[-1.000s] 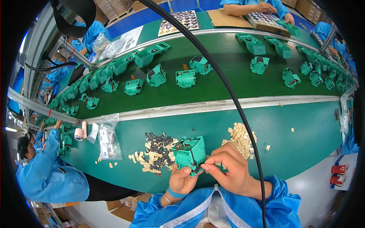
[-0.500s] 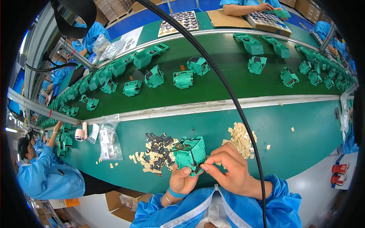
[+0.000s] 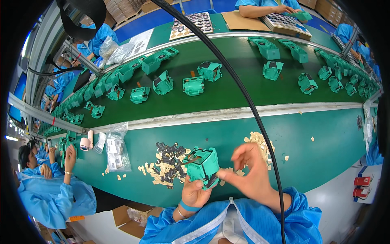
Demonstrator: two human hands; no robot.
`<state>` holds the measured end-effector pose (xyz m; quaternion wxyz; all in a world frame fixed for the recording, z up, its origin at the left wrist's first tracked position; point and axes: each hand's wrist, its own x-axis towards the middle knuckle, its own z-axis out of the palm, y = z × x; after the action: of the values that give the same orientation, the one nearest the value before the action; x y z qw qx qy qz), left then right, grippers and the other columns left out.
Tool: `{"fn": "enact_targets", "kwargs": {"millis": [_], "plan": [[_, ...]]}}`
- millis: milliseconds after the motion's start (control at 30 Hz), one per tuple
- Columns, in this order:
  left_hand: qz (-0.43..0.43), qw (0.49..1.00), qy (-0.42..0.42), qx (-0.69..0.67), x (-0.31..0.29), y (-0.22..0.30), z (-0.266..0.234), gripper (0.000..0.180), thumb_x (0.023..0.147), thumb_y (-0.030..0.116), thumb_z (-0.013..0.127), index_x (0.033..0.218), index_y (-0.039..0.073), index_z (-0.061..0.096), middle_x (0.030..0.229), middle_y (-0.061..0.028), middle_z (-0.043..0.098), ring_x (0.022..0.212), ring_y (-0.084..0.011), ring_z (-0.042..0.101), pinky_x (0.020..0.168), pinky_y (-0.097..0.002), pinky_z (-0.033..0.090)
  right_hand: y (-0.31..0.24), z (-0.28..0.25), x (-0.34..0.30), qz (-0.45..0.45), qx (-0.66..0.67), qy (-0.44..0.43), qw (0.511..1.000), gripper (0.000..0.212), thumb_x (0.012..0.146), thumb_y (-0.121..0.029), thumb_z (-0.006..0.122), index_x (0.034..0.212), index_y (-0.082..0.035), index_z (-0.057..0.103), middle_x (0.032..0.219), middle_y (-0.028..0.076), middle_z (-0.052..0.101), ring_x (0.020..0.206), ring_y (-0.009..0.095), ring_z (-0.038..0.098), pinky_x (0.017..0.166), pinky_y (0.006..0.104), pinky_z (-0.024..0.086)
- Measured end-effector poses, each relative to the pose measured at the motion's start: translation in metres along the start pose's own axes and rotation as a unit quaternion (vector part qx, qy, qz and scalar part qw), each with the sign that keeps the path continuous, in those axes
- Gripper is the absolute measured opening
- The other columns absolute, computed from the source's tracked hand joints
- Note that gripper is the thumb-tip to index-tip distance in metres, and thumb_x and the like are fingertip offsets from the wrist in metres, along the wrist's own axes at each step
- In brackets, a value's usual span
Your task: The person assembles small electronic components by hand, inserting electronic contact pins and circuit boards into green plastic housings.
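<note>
A green plastic housing [image 3: 205, 164], boxy with black strips and a brown flat ribbon on top, is gripped from below by my left hand [image 3: 196, 194]. My right hand [image 3: 252, 173] is beside it with the fingers raised and spread. Its thumb tip is close to a black piece on the housing's lower right corner; whether it touches, I cannot tell. To the left of the housing is a pile of small black parts [image 3: 167, 156] mixed with beige paper scraps [image 3: 156, 178]. Behind my right hand lies a heap of beige pieces [image 3: 256, 140], partly hidden.
Beyond a metal rail [image 3: 191, 112], a green conveyor belt [image 3: 239, 89] carries several green housings. A clear plastic bag [image 3: 118, 152] and a pink-white device [image 3: 86, 142] stand left. A black cable [image 3: 254, 110] hangs across the view. A co-worker [image 3: 55, 191] sits at left.
My right hand's fingers have opened and lifted off the housing's lower right corner. The housing has stayed in my left hand. Housings on the belt shifted slightly left. The left co-worker's arms moved.
</note>
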<state>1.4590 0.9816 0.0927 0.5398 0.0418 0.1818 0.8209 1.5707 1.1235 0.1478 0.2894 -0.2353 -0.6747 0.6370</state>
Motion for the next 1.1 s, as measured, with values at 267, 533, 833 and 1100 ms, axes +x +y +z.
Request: {"fn": "enact_targets", "kwargs": {"millis": [267,533,833,1100], "plan": [[0.009,0.999,-0.051,-0.008,0.006,-0.012,-0.007,0.06,0.078,0.002,0.065,0.133,0.001,0.04,0.125,-0.0161,0.054,0.112,-0.0301,0.057,0.092,-0.0418,0.05,0.011,-0.005,0.002,0.019,0.041,-0.113,0.993,0.022,0.084,-0.018,0.071,0.093,-0.003,0.059,0.081,0.002,0.052,0.067,0.007,0.047,0.06,0.0225,0.04],[0.081,0.974,0.107,0.184,0.01,-0.028,0.015,0.072,0.078,-0.009,0.064,0.14,0.003,0.029,0.124,-0.0116,0.052,0.107,-0.0219,0.058,0.086,-0.0367,0.051,0.015,-0.01,-0.004,0.045,-0.011,-0.073,0.996,0.046,0.081,-0.006,0.071,0.122,0.003,0.054,0.092,0.009,0.064,0.074,0.012,0.06,0.065,0.0241,0.048],[0.232,0.449,0.131,0.853,-0.006,0.034,-0.02,0.013,0.072,0.009,0.074,0.081,0.007,0.066,0.079,-0.0064,0.058,0.077,-0.0257,0.054,0.068,-0.036,0.045,0.109,-0.122,0.153,0.136,-0.062,0.097,0.984,0.036,0.088,-0.024,0.065,0.104,0.007,0.061,0.071,0.0,0.057,0.063,0.007,0.05,0.057,0.0221,0.04],[0.168,0.421,0.078,0.888,0.007,0.009,-0.029,0.018,0.069,0.009,0.074,0.082,0.005,0.063,0.085,-0.0079,0.051,0.084,-0.028,0.049,0.072,-0.0368,0.043,0.095,-0.099,0.155,0.049,-0.128,0.145,0.98,0.051,0.085,-0.029,0.068,0.118,0.008,0.055,0.101,0.011,0.062,0.084,0.013,0.059,0.077,0.0266,0.048]]}}
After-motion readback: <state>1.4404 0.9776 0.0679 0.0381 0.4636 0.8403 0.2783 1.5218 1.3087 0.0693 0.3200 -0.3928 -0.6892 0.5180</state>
